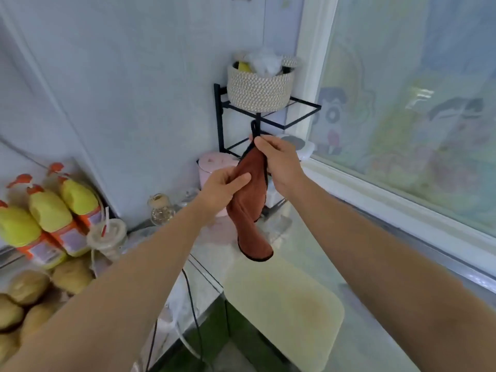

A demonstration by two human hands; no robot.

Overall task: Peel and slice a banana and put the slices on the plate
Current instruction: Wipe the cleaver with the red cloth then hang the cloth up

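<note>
A rust-brown cloth point(251, 210) with a dark edge hangs in front of the black wire rack point(271, 114). My right hand point(279, 162) pinches its black loop at the top, close to a hook on the rack. My left hand point(222, 187) grips the cloth's upper left side, thumb across the fabric. A pale yellow cutting board point(284, 312) lies on the counter below the cloth. No banana, knife or plate is in view.
A woven basket point(259, 87) sits on top of the rack. A pink jar point(214, 165) and a small glass bottle point(161, 209) stand behind my left hand. Yellow bottles point(48, 216), a lidded cup point(107, 234) and potatoes point(29, 294) crowd the left. A window point(408, 103) runs along the right.
</note>
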